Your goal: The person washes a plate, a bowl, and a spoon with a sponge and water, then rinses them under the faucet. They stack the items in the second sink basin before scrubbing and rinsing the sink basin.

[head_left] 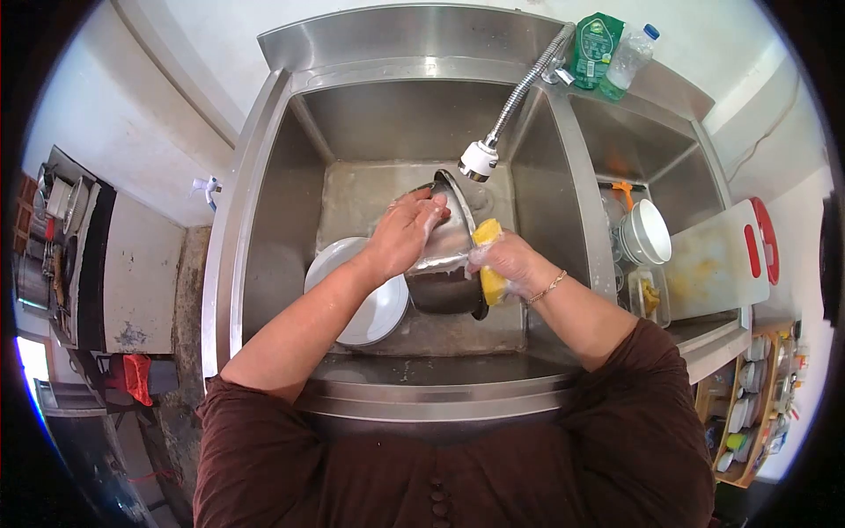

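A shiny metal bowl [440, 289] with a dark rim is tilted on its side in the sink, soap suds on its upper surface. My left hand [408, 231] holds it from above and the left, fingers laid over its side. At the rim, my right hand [512, 262] is closed around a yellow sponge [494, 283], and suds coat the fingers. A white plate [374, 310] lies in the sink, partly covered by my left forearm. The bowl's underside and part of its inside are hidden.
Above the steel sink [422, 352] hangs a flexible faucet with a white head [478, 159]. To the right, a second basin holds white bowls [650, 231] and a cutting board [711, 260]. A green pouch [596, 51] and clear bottle [630, 62] stand on the back ledge.
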Tool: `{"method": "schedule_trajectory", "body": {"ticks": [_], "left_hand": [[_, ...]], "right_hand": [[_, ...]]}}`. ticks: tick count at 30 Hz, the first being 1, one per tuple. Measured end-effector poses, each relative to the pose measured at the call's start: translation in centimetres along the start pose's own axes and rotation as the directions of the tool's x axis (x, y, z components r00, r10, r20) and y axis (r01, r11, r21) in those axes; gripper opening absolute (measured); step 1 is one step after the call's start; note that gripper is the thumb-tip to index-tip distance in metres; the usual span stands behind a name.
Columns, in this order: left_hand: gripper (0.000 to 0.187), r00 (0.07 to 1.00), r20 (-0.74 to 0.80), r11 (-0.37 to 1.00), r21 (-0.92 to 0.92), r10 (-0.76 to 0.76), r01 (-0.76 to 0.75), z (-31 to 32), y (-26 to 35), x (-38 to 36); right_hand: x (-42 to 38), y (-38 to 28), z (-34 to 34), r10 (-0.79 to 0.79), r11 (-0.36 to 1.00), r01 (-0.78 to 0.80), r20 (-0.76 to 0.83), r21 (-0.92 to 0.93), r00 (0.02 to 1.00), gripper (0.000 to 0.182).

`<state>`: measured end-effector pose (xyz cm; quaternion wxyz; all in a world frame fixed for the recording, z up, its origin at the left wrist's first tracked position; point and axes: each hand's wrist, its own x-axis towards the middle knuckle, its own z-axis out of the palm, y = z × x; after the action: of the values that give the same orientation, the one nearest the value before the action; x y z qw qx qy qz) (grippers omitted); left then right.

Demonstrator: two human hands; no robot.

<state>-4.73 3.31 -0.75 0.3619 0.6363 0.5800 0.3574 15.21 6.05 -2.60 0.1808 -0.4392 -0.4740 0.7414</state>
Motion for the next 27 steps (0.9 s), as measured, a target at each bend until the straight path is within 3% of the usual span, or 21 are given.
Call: {"method": "schedule_trajectory", "body": {"ticks": [2,4,5,7,8,10,11,12,14,15,17,19,20,22,26,27], "left_hand": [[0.058,0.999,-0.02,0.997,0.072,0.026,-0.025,0.0,0.4,0.4],[0.047,0.967,-0.009,0.96,0.116,-0.256,0.255,-0.6,1.6,1.2],[0.047,0.967,-0.006,0.961,0.116,-0.253,0.252,-0.5,1.5,1.5],[0.043,0.923,-0.128,0.887,0.258,-0.362,0.384,-0.1,0.6,2.0],[0.043,0.924,-0.125,0.888,0.258,-0.361,0.382,0.4,-0.3,2.1],[0.041,0.916,-0.402,0.943,0.303,-0.001,0.134,0.8,-0.5,2.2],[0.036,0.921,-0.39,0.968,0.237,0.014,0.086,0.7,-0.8,2.2],[0.036,0.922,-0.387,0.967,0.238,0.009,0.09,0.7,-0.9,2.2],[0.031,0.861,-0.454,0.934,0.352,0.228,-0.061,0.4,-1.3,2.4],[0.021,0.811,-0.475,0.9,0.415,0.342,-0.136,0.2,-2.5,2.8],[0.018,0.795,-0.519,0.921,0.37,0.313,-0.121,-1.0,-3.0,3.2],[0.017,0.77,-0.579,0.945,0.314,0.267,-0.093,-1.8,-3.6,3.5],[0.017,0.768,-0.583,0.945,0.316,0.265,-0.086,-1.9,-4.0,3.5],[0.016,0.727,-0.633,0.94,0.338,0.264,-0.047,-2.2,-5.1,3.6],[0.016,0.719,-0.659,0.931,0.361,0.219,0.047,-2.2,-6.3,3.2],[0.016,0.733,-0.652,0.939,0.34,0.193,0.055,-2.1,-6.4,3.2]], "right_hand": [[0.7,0.9,0.3,-0.03,0.997,0.032,0.038,-0.071,0.999,0.018],[0.8,1.5,1.3,-0.057,0.988,0.067,0.075,-0.138,0.996,0.02],[0.7,1.8,2.0,-0.115,0.974,0.123,0.049,-0.191,0.992,0.02],[0.6,1.2,3.0,-0.204,0.915,0.204,0.037,-0.35,0.978,0.024],[0.9,1.2,3.4,-0.203,0.915,0.202,0.034,-0.349,0.979,0.024],[1.3,0.5,4.2,-0.338,0.797,0.365,0.146,-0.48,0.93,0.03],[1.2,-0.3,3.9,-0.234,0.788,0.302,0.193,-0.536,0.953,0.038],[1.7,-0.7,3.5,-0.23,0.792,0.298,0.192,-0.533,0.954,0.038],[2.7,-1.5,2.3,0.002,0.494,0.197,0.227,-0.847,0.974,0.042],[4.2,-0.6,1.2,0.086,0.295,0.104,0.135,-0.95,0.987,0.035],[5.3,-1.0,0.0,0.218,-0.03,0.042,0.034,-0.999,0.975,0.032],[10.4,2.1,-2.3,0.249,-0.247,-0.149,-0.212,-0.957,0.945,0.03],[11.3,2.9,-2.9,0.25,-0.25,-0.142,-0.205,-0.958,0.946,0.03],[12.7,3.7,-3.3,-0.09,-0.24,-0.305,-0.292,-0.922,0.952,0.041],[15.0,7.2,-3.6,-0.091,-0.261,-0.299,-0.285,-0.918,0.954,0.053],[16.3,8.7,-4.0,-0.06,-0.074,-0.343,-0.339,-0.937,0.939,0.056]]}}
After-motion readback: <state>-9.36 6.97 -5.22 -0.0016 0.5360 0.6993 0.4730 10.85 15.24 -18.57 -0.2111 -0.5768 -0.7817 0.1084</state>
